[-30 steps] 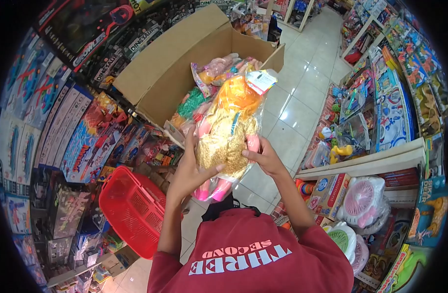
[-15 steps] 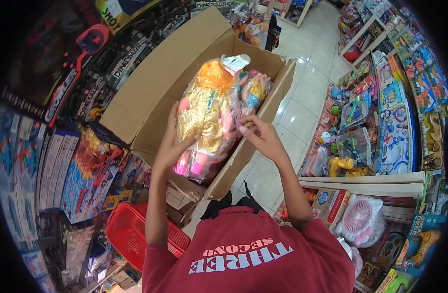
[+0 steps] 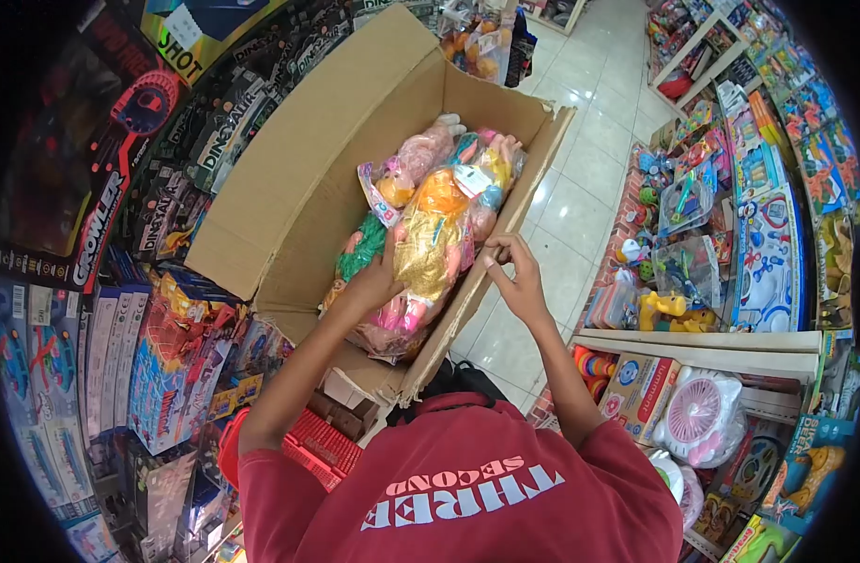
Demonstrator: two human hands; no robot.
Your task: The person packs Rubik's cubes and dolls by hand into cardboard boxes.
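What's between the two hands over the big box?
In the head view, the bagged doll in the gold dress lies between the left hand and right hand, inside the cardboard box.
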